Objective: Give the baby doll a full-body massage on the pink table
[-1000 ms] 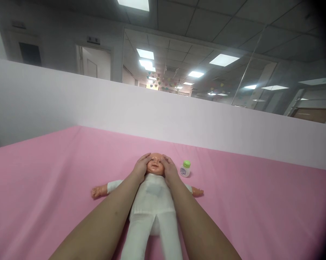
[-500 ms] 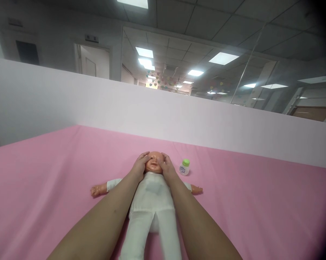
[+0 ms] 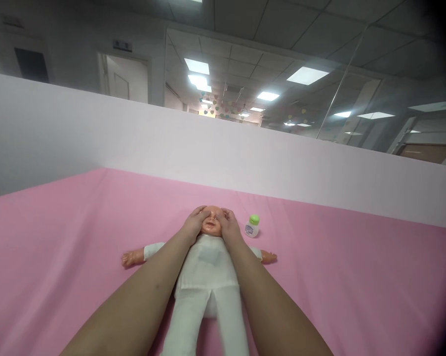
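A baby doll (image 3: 208,269) with a hard plastic head and a white cloth body lies on its back, arms spread out to the sides. Cupped around the left side of its head is my left hand (image 3: 195,223), its thumb resting on the face by the eye. My right hand (image 3: 229,225) holds the other side of the head the same way, thumb on the face near the other eye. Both thumbs cover the doll's eyes at least in part. A small clear bottle with a green cap (image 3: 252,226) stands just right of my right hand.
A pink sheet (image 3: 337,267) with soft folds covers the surface under the doll. Behind it runs a low white wall (image 3: 215,153). Beyond are a glass partition, a doorway (image 3: 126,79) and ceiling lights.
My thumbs have shifted slightly on the doll's face, the right one upward and the left one inward. Both hands stay around the head. The bottle and doll lie as before.
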### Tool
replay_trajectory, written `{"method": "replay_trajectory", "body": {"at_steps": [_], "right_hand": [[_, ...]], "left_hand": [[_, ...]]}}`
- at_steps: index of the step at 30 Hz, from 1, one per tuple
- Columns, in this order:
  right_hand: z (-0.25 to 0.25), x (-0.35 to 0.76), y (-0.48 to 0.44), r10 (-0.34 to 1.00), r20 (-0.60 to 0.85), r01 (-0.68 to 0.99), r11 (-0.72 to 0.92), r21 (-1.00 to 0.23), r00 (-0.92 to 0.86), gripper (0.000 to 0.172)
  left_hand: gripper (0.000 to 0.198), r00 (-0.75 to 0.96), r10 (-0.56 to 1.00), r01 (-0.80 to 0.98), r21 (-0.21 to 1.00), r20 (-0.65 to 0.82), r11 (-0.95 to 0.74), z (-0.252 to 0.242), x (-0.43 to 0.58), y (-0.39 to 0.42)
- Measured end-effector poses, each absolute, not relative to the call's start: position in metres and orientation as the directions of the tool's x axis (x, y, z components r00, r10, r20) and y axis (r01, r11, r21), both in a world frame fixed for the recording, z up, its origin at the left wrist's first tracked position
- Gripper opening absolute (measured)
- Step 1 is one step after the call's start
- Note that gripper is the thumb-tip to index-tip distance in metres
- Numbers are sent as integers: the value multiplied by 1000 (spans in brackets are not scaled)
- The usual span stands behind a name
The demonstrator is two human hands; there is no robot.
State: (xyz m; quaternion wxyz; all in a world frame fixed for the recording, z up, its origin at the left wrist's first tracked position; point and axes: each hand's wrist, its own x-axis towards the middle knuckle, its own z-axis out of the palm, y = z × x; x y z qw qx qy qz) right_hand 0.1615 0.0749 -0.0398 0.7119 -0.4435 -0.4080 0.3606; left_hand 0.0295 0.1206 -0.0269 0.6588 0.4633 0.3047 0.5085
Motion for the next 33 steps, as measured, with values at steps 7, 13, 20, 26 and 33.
{"method": "replay_trajectory", "body": {"at_steps": [7,13,20,26,33], "right_hand": [[-42,167,76,940,136,-404,262,-876,314,58],[-42,165,74,945,145,-434,267,-861,294,64],[-34,159,69,919,211,-278,309,-909,332,69],[-37,164,70,904,211,-184,294,-938,372,59],[-38,173,69,950,156,-390,256,-885,271,58]], "left_hand": [[60,267,964,-441,891,16,108,-32,26,125],[57,281,959,-534,835,23,137,-36,22,125],[67,277,949,-407,913,153,-29,-30,25,116],[57,260,959,-379,925,116,-9,-31,32,122],[47,260,963,-440,896,67,56,-32,30,126]]}}
